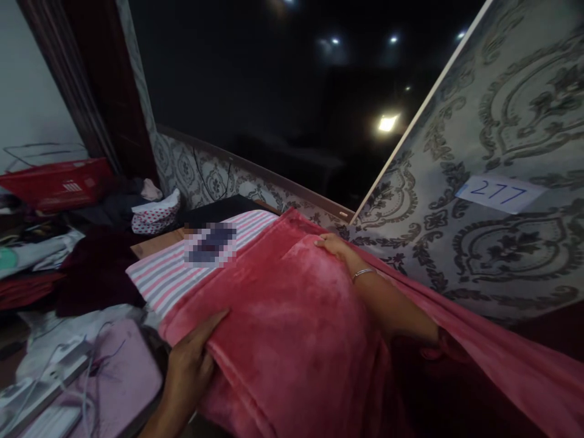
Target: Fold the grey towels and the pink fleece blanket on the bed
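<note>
A pink plush blanket [283,316] spreads before me, and a long stretch of it trails off to the lower right. At its near left edge, my left hand [194,356] grips the fabric, thumb on top and the other fingers partly hidden by the edge. My right hand [335,246], with a thin bracelet at the wrist, holds the blanket near its far edge, fingers curled onto the pile. Beyond the blanket's left border lies a pink, grey and white striped cloth [168,274] with a pixelated patch; the blanket covers part of it.
Left of me are a pink flat case [130,365], a white power strip [48,377] with cables and heaped clothes [98,267]. A red basket [59,182] stands behind them. A large dark screen [274,91] and patterned wall [515,255] with a "277" paper [499,193] rise ahead.
</note>
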Motion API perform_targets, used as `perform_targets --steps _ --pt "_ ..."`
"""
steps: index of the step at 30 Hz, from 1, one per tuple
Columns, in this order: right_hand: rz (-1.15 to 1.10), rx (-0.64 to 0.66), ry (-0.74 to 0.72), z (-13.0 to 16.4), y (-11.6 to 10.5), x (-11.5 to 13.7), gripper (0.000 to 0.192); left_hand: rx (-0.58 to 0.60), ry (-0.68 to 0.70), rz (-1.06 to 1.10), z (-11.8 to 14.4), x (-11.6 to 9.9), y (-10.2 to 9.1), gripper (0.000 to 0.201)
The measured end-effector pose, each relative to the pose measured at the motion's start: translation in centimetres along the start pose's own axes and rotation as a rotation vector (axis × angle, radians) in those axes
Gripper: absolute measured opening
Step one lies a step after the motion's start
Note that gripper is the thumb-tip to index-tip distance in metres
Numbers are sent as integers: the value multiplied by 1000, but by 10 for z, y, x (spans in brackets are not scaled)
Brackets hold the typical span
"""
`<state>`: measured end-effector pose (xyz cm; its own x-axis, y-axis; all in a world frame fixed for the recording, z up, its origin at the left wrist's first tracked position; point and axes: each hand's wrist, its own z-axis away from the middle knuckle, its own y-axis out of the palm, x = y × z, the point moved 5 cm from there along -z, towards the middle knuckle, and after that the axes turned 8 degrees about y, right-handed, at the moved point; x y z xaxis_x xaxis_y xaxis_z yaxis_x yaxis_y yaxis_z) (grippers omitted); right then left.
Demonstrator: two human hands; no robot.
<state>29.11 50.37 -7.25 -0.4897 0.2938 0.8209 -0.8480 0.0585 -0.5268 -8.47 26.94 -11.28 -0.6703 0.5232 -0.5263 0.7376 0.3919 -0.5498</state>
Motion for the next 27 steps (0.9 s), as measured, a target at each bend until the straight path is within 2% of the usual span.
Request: perform_targets --steps 3,6,10,13,15,18,20,23,25,27 --pt "-46 -61 -75 -10 7 7 18 -96 -229 23 4 14 -4 42" --pt "-30 -121 -125 -17 17 9 14 -166 -365 126 6 25 -5 45" --pt "73 -194 -192 -19 21 10 11 -95 -463 303 1 31 -7 46" --pt "164 -247 -313 -8 14 17 24 -28 -611 507 1 33 -11 56" --pt "221 -256 -401 6 11 24 37 -8 -739 686 3 33 -10 70" --pt "404 -178 -559 30 18 34 53 -23 -850 810 7 30 -7 82" --pt "584 -85 -675 44 32 41 66 -27 -800 673 5 28 -6 76" --pt "781 53 -796 57 56 48 76 6 -599 402 -4 22 -4 70" --pt "846 106 -818 59 67 51 72 11 -489 321 -8 17 0 72" --pt "873 100 -806 58 70 55 60 -6 -426 291 -11 11 1 75"
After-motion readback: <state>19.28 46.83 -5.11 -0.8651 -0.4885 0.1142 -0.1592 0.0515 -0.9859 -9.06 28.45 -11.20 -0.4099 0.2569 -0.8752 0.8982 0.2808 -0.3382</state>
